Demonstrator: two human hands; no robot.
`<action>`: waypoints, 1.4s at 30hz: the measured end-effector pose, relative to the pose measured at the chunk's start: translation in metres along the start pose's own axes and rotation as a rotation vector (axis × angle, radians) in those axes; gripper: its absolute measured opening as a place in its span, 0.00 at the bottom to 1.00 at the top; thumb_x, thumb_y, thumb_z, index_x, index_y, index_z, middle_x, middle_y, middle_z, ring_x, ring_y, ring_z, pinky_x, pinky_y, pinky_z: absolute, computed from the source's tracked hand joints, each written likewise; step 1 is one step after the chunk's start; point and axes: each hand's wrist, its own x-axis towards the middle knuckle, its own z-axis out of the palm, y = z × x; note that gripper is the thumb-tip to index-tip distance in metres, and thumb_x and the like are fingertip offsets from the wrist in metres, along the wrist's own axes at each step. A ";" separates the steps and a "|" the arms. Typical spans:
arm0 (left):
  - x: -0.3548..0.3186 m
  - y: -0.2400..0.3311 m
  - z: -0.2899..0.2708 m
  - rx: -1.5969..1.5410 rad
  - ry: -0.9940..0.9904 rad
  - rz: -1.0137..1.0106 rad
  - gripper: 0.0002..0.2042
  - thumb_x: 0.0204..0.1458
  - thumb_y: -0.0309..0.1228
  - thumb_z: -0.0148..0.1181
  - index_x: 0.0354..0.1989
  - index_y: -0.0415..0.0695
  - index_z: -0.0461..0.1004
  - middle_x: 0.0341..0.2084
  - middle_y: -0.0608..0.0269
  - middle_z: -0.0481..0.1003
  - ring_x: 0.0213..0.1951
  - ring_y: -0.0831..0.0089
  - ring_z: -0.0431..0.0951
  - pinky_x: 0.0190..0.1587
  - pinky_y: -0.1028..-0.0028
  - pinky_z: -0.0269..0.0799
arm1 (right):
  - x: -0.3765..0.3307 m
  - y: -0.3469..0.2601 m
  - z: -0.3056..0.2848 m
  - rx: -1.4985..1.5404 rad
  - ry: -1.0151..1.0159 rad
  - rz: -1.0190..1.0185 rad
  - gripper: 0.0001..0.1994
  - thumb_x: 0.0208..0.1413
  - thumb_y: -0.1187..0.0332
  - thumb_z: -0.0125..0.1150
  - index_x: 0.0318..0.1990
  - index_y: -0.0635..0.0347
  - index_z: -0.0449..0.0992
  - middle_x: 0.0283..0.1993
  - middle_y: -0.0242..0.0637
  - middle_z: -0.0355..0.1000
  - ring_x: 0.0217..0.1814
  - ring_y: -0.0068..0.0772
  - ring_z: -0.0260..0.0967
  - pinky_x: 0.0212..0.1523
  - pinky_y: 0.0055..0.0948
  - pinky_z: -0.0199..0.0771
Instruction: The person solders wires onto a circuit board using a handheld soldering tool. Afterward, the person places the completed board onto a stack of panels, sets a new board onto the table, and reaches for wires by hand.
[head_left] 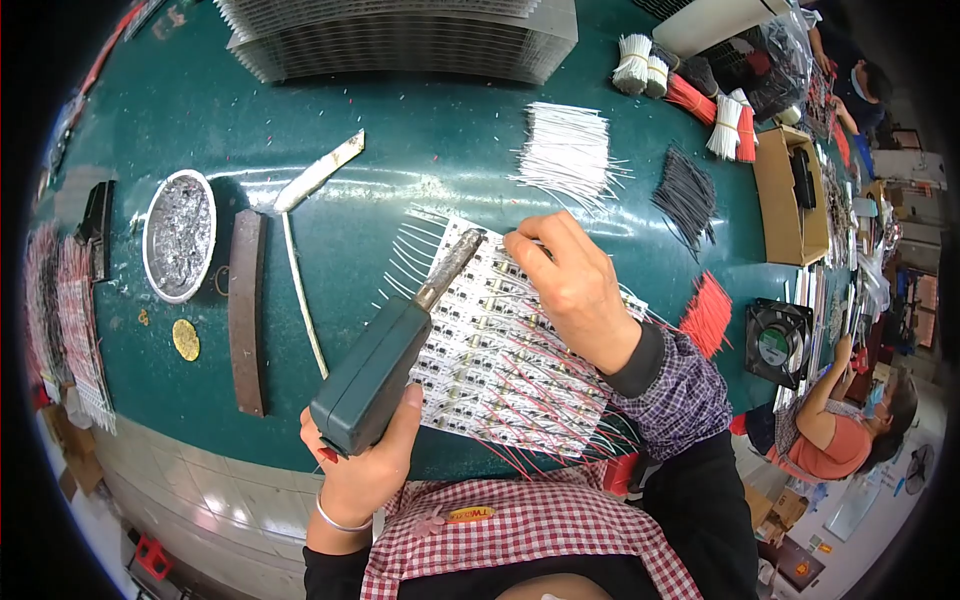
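My left hand [362,475] is wrapped round the handle of a dark green soldering gun [375,360]. Its metal tip points up and right over a panel of white circuit boards [455,365]. Red and white wires fan out across the panel's lower right part, and white wires stick out past its upper left edge. At the panel's top edge my right hand [572,285] is closed, thumb and fingertips pinched together close to the tip. Whatever it pinches is too small or hidden to make out.
Bundles of white wires [565,148], black wires [685,190] and red wires [706,314] lie right of the panel, near a fan [778,342]. Leftward are a brown bar [246,310] and a metal bowl of grey residue [182,235]. A metal rack [400,50] stands behind. A person [835,430] works at right.
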 end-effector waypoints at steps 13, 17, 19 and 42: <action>-0.006 0.005 -0.010 -0.149 -0.098 -0.190 0.16 0.44 0.18 0.68 0.43 0.34 0.77 0.37 0.60 0.80 0.38 0.74 0.79 0.43 0.76 0.73 | -0.006 -0.005 0.002 0.090 0.071 -0.063 0.19 0.33 0.86 0.56 0.40 0.67 0.75 0.36 0.41 0.70 0.37 0.41 0.69 0.33 0.32 0.71; -0.002 0.002 -0.003 -0.152 -0.015 -0.083 0.09 0.42 0.21 0.68 0.33 0.35 0.78 0.28 0.58 0.79 0.25 0.71 0.78 0.31 0.74 0.73 | -0.006 -0.005 0.002 0.087 0.062 -0.062 0.20 0.33 0.86 0.56 0.40 0.68 0.75 0.36 0.41 0.70 0.36 0.41 0.68 0.33 0.33 0.71; -0.003 0.001 -0.003 -0.155 -0.025 -0.083 0.09 0.42 0.20 0.68 0.33 0.34 0.78 0.28 0.57 0.79 0.25 0.71 0.78 0.32 0.74 0.74 | -0.006 -0.006 0.001 0.087 0.054 -0.059 0.20 0.33 0.86 0.56 0.40 0.67 0.75 0.36 0.41 0.70 0.37 0.41 0.68 0.34 0.33 0.71; 0.002 0.006 -0.006 0.003 -0.081 0.090 0.07 0.41 0.17 0.65 0.31 0.33 0.77 0.26 0.56 0.77 0.23 0.67 0.75 0.29 0.73 0.71 | -0.006 -0.006 0.000 0.058 0.000 -0.050 0.17 0.37 0.83 0.58 0.40 0.66 0.74 0.38 0.40 0.69 0.39 0.41 0.68 0.34 0.33 0.72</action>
